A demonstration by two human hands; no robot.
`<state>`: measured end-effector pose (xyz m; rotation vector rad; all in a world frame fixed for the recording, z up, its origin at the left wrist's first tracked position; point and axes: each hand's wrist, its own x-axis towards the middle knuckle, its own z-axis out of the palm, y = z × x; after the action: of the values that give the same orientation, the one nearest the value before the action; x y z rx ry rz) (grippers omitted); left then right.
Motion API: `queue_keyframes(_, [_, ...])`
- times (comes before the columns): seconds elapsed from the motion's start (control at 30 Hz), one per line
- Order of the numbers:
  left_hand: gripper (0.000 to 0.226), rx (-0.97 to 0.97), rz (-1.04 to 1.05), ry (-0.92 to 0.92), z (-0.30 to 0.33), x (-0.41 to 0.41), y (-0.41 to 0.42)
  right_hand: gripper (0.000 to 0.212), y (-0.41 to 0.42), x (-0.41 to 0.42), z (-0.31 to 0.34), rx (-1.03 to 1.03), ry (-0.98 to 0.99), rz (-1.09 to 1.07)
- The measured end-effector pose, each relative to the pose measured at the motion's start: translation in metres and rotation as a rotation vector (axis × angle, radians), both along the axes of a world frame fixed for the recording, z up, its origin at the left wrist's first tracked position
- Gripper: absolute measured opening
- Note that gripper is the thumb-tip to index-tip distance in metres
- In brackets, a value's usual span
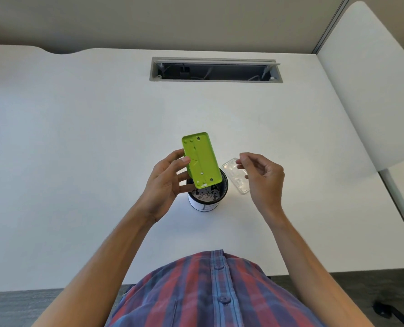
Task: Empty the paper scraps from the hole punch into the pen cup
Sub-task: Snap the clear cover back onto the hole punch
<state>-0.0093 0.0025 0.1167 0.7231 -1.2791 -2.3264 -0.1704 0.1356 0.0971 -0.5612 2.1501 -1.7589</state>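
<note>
In my left hand [165, 182] I hold the lime-green hole punch [201, 159] upside down and tilted, its flat underside with its small round holes facing me and its lower end over the mouth of the pen cup [206, 197], a few white paper bits clinging near that end. The pen cup stands upright on the white desk [78, 142], about midway between its left and right edges and nearer the front edge than the back; it is round, white outside and dark inside, with a layer of small white paper scraps [206, 193] on its bottom.
</note>
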Motion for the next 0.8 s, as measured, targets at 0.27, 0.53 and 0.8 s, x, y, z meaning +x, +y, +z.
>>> queue_keyframes(0.27, [0.033,-0.049,0.033,-0.011,0.001,0.007,-0.005,0.034,0.016,-0.021,-0.049,0.532,0.309,0.023])
queue_keyframes(0.53, [0.036,-0.071,0.039,-0.014,0.004,0.005,0.0,0.056,0.017,-0.024,-0.072,0.741,0.434,0.103])
queue_keyframes(0.8, [0.035,-0.078,0.055,-0.028,0.003,0.004,0.003,0.048,0.008,-0.024,-0.062,0.687,0.298,0.1])
